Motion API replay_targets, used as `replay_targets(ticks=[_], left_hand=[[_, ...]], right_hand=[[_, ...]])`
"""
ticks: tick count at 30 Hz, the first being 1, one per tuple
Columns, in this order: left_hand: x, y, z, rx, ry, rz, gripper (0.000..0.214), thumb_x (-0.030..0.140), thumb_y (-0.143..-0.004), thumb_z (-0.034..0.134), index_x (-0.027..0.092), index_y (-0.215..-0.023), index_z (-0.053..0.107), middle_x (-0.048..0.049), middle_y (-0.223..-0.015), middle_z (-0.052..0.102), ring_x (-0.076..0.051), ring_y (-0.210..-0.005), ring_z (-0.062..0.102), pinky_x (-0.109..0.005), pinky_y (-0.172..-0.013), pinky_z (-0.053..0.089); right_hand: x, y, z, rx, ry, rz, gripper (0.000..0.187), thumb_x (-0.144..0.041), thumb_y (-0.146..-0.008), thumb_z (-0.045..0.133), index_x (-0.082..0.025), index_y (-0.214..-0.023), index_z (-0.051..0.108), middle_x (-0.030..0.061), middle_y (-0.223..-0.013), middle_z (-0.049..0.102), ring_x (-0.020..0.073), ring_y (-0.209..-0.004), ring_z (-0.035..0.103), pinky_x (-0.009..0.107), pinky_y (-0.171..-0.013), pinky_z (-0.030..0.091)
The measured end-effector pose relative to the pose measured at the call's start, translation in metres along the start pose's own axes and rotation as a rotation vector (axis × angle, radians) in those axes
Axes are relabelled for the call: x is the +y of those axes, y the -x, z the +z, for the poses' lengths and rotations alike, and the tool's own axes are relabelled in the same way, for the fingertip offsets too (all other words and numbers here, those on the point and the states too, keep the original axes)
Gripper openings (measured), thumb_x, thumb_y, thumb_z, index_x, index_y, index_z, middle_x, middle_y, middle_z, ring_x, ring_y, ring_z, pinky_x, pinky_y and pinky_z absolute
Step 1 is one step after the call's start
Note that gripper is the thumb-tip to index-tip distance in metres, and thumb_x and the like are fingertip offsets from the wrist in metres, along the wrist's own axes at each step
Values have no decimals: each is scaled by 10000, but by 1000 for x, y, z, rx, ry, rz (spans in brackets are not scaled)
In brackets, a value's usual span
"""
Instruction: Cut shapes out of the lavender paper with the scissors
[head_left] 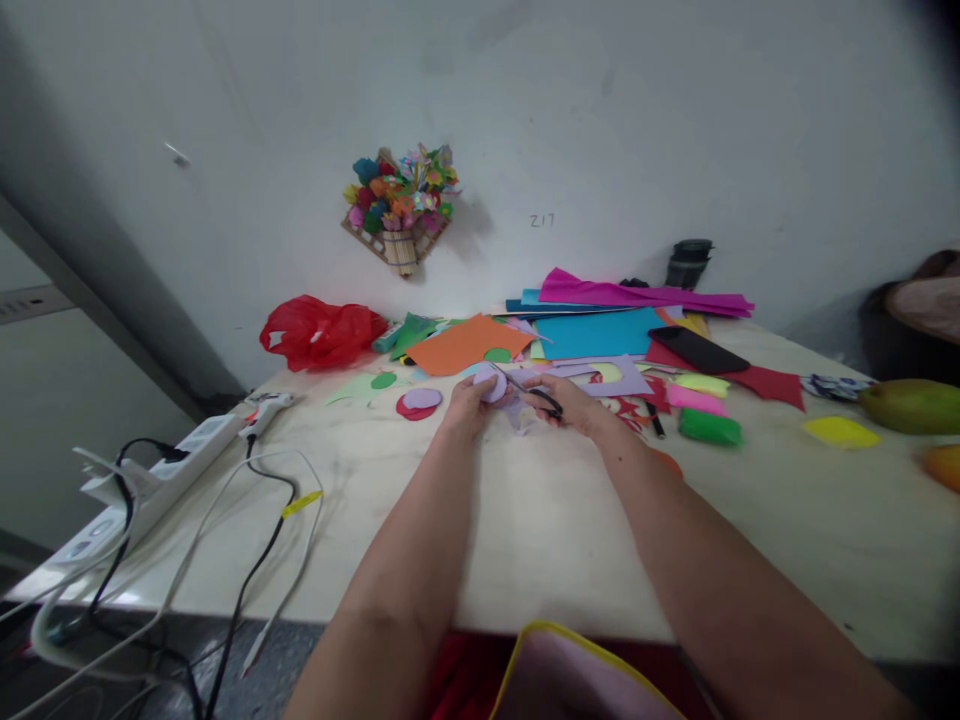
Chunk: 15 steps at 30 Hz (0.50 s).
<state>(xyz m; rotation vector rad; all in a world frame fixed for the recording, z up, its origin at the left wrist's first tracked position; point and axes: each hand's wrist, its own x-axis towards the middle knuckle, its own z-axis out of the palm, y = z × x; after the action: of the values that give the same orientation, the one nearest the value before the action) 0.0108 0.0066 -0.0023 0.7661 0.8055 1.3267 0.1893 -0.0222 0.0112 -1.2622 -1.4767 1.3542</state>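
**Between both grips: one lilac disc (490, 384), trimming apparently under way**

From my remote seat, head view. Left grip (466, 403): thumb and fingers pinching the lilac disc at its near-left edge. Right grip (568, 400): closed round the handles of the scissors (513, 380), whose blades reach toward the disc's right edge; whether they bite, I can't tell. Thin lilac offcut (519, 412) lies on the table (540, 520), between the grips and slightly nearer me.

Done, as I read it: second lilac disc (422, 398) lies left of the left grip, partly over a red disc (411, 412); green disc (383, 381) farther left; another small green disc (496, 355) just beyond the held piece, at the edge of an orange sheet (457, 345).

Left, my judgement: finishing the rim of the held disc. Outline looks near round; the side behind the fingers is hidden, so I can't say how much remains.
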Motion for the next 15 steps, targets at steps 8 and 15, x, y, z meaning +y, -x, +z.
replay_targets(ticks=[8, 15], left_hand=[[1, 2, 1, 4, 8, 0, 117, 24, -779, 723, 58, -879, 675, -126, -789, 749, -197, -676, 731, -363, -762, 654], [0, -1, -2, 30, 34, 3, 231, 56, -752, 778, 66, -962, 681, -141, -841, 758, -246, -760, 760, -394, -789, 652]], right_hand=[[3, -2, 0, 0, 0, -17, 367, -354, -755, 755, -191, -1049, 609, -85, -442, 530, 86, -320, 389, 196, -343, 233], [2, -3, 0, -2, -36, -12, 358, -356, -748, 724, -196, -1038, 589, -96, -431, 519, 82, -312, 365, 198, -351, 237]])
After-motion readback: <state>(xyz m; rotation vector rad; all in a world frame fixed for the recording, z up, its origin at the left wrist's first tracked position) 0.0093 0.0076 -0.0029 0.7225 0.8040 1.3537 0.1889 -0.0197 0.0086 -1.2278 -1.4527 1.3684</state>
